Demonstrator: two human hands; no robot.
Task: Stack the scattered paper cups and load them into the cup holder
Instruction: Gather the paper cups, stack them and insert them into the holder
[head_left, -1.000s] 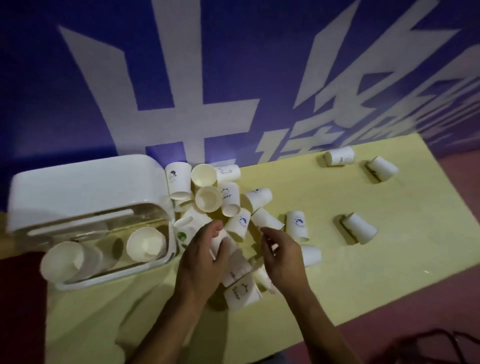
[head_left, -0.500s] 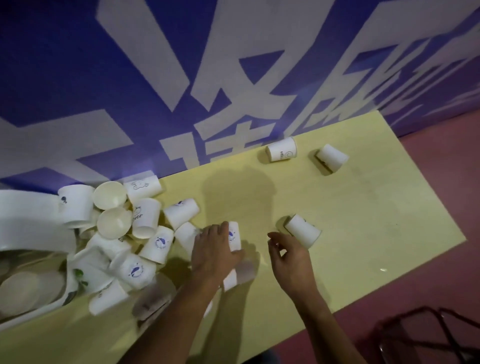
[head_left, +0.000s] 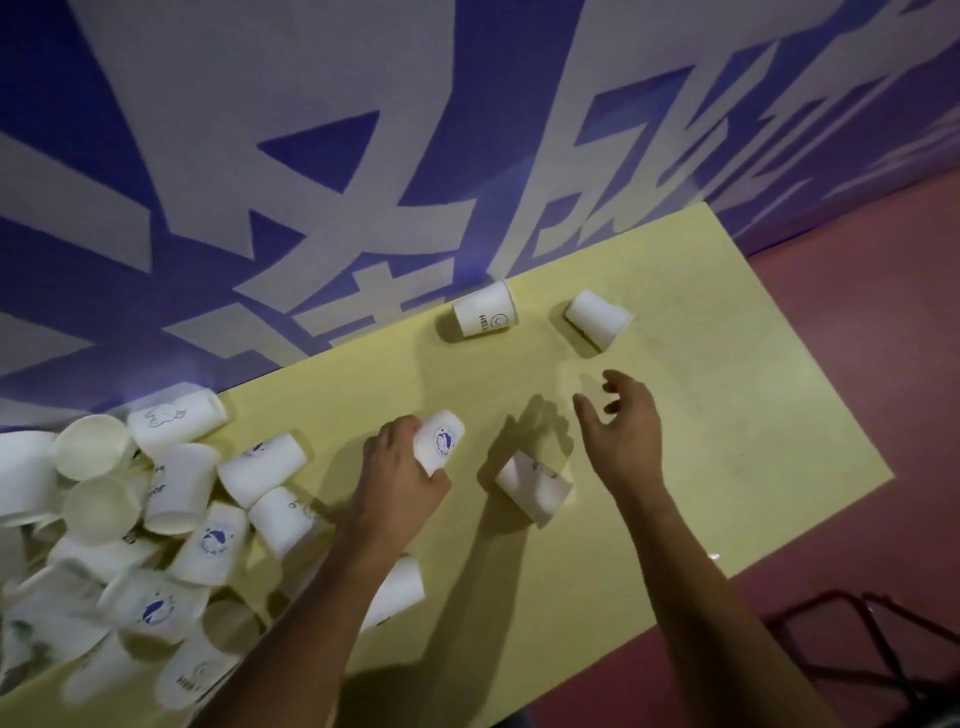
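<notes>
Gathering cups: the person is picking up scattered ones, with no stacking showing yet.

The left hand (head_left: 400, 483) is gripping a white paper cup with a round blue emblem (head_left: 440, 441), its fingers (head_left: 392, 434) curled round the cup just above the pale yellow counter (head_left: 727, 441). The right hand (head_left: 623, 431) is hovering with its fingers (head_left: 626, 384) spread and holding nothing. It is reaching between a cup lying on its side (head_left: 535, 486) and two far cups near the wall, one printed "HELL…" with a smiley (head_left: 485, 316) and one plain (head_left: 597, 318). The next move probably calls for taking one of these and nesting it with the gripped cup. A jumbled pile of cups (head_left: 171, 519) is waiting at the left, and the cup holder is lying out of view. The emblem's lettering is too small to read, and the blue wall's (head_left: 156, 156) large white characters are cropped.
</notes>
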